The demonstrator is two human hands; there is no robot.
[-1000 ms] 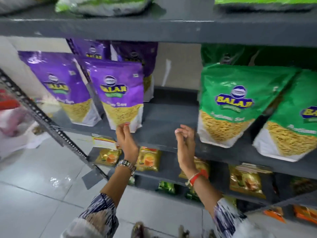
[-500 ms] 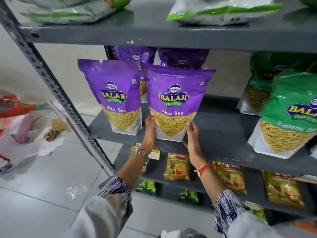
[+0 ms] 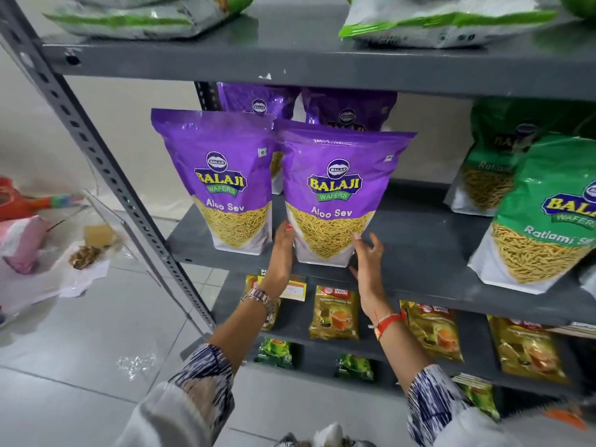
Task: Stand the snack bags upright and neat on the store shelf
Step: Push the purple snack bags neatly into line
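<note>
Two purple Aloo Sev bags stand upright side by side at the front of the grey middle shelf (image 3: 419, 240). My left hand (image 3: 282, 253) lies flat against the lower left edge of the right purple bag (image 3: 335, 188). By that bag's lower right corner, my right hand (image 3: 367, 262) has its fingers spread and sits just off the bag. The left purple bag (image 3: 222, 182) stands free. Two more purple bags (image 3: 348, 114) stand behind them. Right of a gap, two green Ratlami Sev bags (image 3: 548, 214) stand one behind the other, leaning slightly.
The upper shelf (image 3: 290, 69) carries bags lying flat. Below, a lower shelf holds yellow tea packets (image 3: 333, 314) and small green packets. A slotted grey upright (image 3: 106, 175) runs down the left. Bags and scraps (image 3: 22, 240) lie on the tiled floor at left.
My view has shifted left and closer to the purple bags. Both hands reached the right purple bag and held its base; my right hand has since spread and come off the corner.
</note>
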